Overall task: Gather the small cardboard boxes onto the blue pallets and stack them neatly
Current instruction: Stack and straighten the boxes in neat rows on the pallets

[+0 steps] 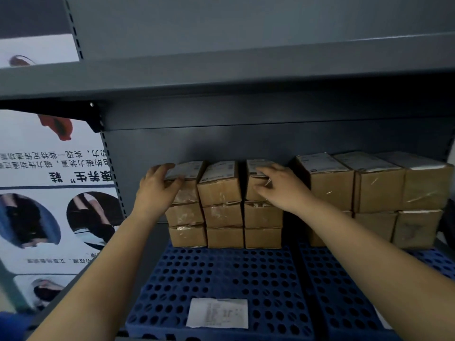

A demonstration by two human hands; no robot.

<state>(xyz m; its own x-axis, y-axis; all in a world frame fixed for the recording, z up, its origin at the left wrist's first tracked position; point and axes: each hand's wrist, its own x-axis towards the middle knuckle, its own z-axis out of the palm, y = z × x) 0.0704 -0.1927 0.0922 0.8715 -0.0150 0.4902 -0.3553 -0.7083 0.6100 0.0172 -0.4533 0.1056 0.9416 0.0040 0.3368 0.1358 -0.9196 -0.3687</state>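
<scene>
Small cardboard boxes (222, 215) stand in three columns, three high, at the back of the left blue pallet (221, 274). My left hand (157, 187) grips the top box of the left column (188, 175) at its left front corner. My right hand (278, 187) lies on the top box of the right column (256, 173), fingers curled over its front edge. Larger cardboard boxes (379, 190) sit two high on the right blue pallet (344, 291), apart from the small stack.
A white paper slip (218, 312) lies on the near part of the left pallet. The pallets rest on a grey metal shelf with a back panel (246, 139) and another shelf overhead. A printed poster (49, 193) hangs to the left.
</scene>
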